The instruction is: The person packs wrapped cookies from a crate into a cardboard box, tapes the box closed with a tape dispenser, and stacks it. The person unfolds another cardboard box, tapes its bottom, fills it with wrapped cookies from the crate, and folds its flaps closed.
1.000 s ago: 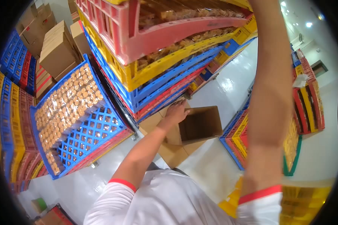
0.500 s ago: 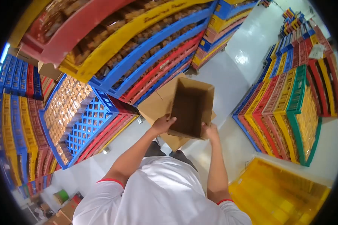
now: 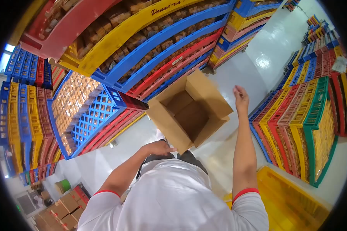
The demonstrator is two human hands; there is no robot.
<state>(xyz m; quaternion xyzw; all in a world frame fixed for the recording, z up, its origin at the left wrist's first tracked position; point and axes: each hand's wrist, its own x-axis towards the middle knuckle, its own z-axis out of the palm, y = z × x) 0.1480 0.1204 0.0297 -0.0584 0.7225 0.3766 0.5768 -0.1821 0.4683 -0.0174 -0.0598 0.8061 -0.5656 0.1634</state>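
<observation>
An open cardboard box with its flaps spread stands in front of me, its inside bare down to the bottom seam. My left hand is by the box's near left corner, fingers stretched toward it; whether they touch the cardboard I cannot tell. To the right of the box and apart from it, my right hand is raised in the air. Its fingers are loosely bent, with nothing visible in them.
Stacked crates filled with wrapped goods rise beyond the box. A blue crate of packed goods tops a lower stack at left. More crate stacks line the right, above a yellow surface. Cardboard boxes lie lower left.
Both hands were on the box's sides and have come off it. My right hand has moved up and outward, my left down toward the near corner. The box now appears turned, with flaps wider.
</observation>
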